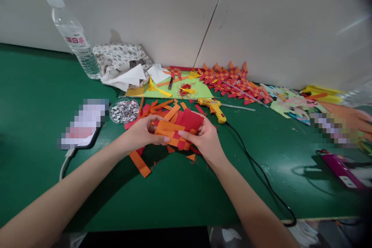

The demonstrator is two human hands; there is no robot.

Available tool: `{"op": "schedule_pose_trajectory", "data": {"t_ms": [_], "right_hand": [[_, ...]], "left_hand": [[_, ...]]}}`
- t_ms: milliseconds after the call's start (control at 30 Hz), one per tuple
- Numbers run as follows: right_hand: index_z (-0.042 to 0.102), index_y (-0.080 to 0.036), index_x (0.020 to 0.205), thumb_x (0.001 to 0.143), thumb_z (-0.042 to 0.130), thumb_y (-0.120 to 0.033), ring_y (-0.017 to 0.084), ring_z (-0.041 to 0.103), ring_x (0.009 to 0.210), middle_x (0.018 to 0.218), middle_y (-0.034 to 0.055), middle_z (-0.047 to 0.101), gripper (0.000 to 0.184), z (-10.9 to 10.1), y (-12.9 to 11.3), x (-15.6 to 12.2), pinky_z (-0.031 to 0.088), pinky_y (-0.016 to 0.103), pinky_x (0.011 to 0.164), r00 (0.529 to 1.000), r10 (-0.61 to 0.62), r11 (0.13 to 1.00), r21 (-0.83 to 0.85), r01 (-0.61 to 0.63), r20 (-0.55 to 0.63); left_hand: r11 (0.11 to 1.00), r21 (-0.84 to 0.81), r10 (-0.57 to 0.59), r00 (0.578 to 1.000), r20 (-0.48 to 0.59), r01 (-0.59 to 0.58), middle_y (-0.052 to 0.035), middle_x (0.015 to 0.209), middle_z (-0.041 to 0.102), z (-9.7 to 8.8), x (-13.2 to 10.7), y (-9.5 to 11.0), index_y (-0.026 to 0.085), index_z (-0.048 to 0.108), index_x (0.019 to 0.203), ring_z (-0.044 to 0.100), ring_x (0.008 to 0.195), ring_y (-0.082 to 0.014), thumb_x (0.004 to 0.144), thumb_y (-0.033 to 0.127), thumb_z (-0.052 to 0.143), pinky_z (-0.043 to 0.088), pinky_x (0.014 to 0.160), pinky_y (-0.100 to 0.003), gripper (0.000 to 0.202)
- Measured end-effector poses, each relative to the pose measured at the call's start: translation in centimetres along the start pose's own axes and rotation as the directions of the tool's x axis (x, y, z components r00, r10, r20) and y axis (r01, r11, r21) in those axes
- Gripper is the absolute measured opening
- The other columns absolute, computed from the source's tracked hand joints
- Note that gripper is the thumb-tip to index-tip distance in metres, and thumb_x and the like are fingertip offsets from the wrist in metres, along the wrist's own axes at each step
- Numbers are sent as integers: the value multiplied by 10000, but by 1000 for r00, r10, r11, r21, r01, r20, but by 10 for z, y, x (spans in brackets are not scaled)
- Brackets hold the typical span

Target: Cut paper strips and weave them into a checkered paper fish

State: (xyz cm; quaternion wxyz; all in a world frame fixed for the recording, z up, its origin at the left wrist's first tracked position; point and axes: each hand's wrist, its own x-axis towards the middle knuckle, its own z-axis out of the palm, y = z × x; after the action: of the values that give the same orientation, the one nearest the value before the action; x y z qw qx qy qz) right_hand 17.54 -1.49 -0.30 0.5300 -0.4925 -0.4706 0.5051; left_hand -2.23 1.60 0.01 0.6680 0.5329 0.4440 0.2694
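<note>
A woven piece (pixel 171 136) of orange and red strips is held between the 2 hands, just above the desk (pixel 174 201), near its middle. Its left end is pinched by the left hand (pixel 147 131), and its right end is gripped by the right hand (pixel 207 133), with the thumb laid across the front. Beneath and around it, loose strips (pixel 140 164) in orange and red are scattered.

Behind the left hand, a round dish (pixel 124 111) is filled with small black-and-white discs; farther left, a phone (pixel 84 124) with a blurred screen is joined to a pale cable (pixel 65 164). Behind the right hand, a yellow glue gun (pixel 214 109) is laid on its side, its black cord (pixel 255 159) trailed toward the near edge. Along the wall (pixel 145 7), a water bottle (pixel 72 38), a patterned bag (pixel 122 56), yellow tassels (pixel 159 90) on a green sheet (pixel 202 89) and a pile of red-and-orange woven shapes (pixel 232 79) are lined up. At the far right, a purple power strip (pixel 337 166) is seen.
</note>
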Motion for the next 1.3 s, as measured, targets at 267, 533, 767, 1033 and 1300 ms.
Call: {"op": "schedule_pose_trajectory", "data": {"t_ms": [267, 533, 767, 1033, 1300], "right_hand": [[550, -238, 1111, 577, 824, -272, 242, 655, 1019, 1102, 40, 687, 602, 1, 0, -1, 548, 420, 895, 999, -35, 999, -13, 35, -3], [515, -232, 1116, 597, 814, -293, 258, 683, 947, 1035, 51, 708, 602, 3, -2, 0, 565, 452, 861, 984, -52, 994, 85, 67, -171], [514, -234, 1090, 609, 804, -311, 251, 677, 961, 1041, 50, 705, 566, 15, 1, -6, 556, 456, 888, 985, -59, 993, 95, 75, -163], [512, -224, 1103, 590, 818, -273, 217, 700, 832, 888, 14, 732, 600, 10, 5, -3, 571, 407, 825, 973, -8, 993, 110, 34, -232], [557, -226, 1040, 599, 812, -264, 207, 700, 840, 914, 20, 733, 511, 14, 4, -5, 579, 365, 788, 983, 29, 989, 148, -2, -180]], "left_hand": [[999, 42, 7, 997, 72, -10, -10, 709, 692, -9, -2, 5, 182, 529, 1015, 671, 648, -155, 628, 272, 786, 524, 623, -274, 473], [996, -84, 8, 999, -40, -12, -38, 842, 703, 7, -2, 4, 168, 583, 1061, 680, 774, -166, 602, 279, 809, 549, 699, -284, 524], [990, -138, -38, 999, 18, 40, -58, 826, 737, 33, -3, -10, 158, 687, 890, 686, 731, -161, 672, 348, 759, 554, 733, -295, 299], [995, -95, 2, 999, -42, -6, -48, 832, 739, 23, -3, -2, 163, 694, 848, 684, 736, -160, 666, 324, 763, 557, 690, -282, 252], [970, -195, 114, 981, -154, -144, -27, 1064, 713, 29, -2, -11, 200, 651, 1008, 671, 933, -185, 636, 287, 796, 539, 836, -314, 408]]}}
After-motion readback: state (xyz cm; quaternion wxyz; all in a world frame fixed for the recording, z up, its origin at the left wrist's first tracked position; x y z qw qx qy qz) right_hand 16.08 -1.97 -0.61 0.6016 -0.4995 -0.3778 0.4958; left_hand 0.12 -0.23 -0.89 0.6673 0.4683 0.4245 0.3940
